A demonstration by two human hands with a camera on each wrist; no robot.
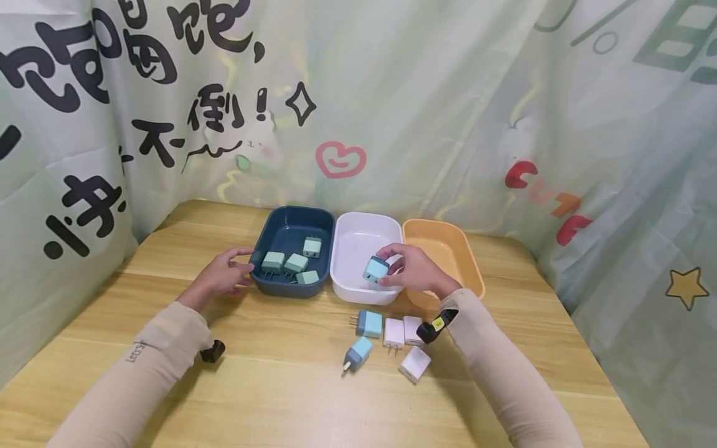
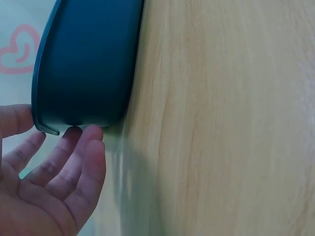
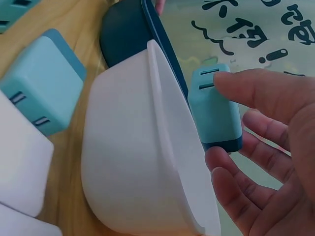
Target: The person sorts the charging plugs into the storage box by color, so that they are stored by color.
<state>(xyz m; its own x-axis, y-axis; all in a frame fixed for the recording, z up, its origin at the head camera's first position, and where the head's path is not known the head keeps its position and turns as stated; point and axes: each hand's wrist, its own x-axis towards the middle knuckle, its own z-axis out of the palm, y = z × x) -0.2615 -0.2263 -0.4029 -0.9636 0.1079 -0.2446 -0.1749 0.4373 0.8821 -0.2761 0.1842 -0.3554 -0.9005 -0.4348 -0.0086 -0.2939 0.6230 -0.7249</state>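
Pale green cloth (image 1: 431, 99) hung along the far side and down both flanks, printed with black characters at left, a pink heart (image 1: 340, 159) near the middle and a yellow star (image 1: 687, 289) at right. Below it spread the light wooden bench (image 1: 269, 386). Two beige sleeves reached in from the near side, the left one (image 1: 140, 373) marked with small dark lettering, the right one (image 1: 501, 367) with a black device (image 1: 437, 325) at its cuff.

Three trays stood side by side toward the far edge: dark blue (image 1: 294, 221) at left, white (image 1: 364, 229) in the middle, orange (image 1: 434, 233) at right.

Of the hands, the left (image 1: 224, 274) was spread, its fingers slightly bent and touching the outer left end of the dark blue tray. The right (image 1: 416, 267) was pinching a two-tone blue charger (image 1: 376, 269) between thumb and fingers, above the white tray.

Four pale green chargers (image 1: 272, 262) lay inside the dark blue tray, toward its near side. On the bench, nearer than the white and orange trays, were two more blue chargers (image 1: 370, 323) at left, one farther and one nearer, and three whitish ones (image 1: 394, 333) at right, two of them close together and the third nearer, set at an angle.
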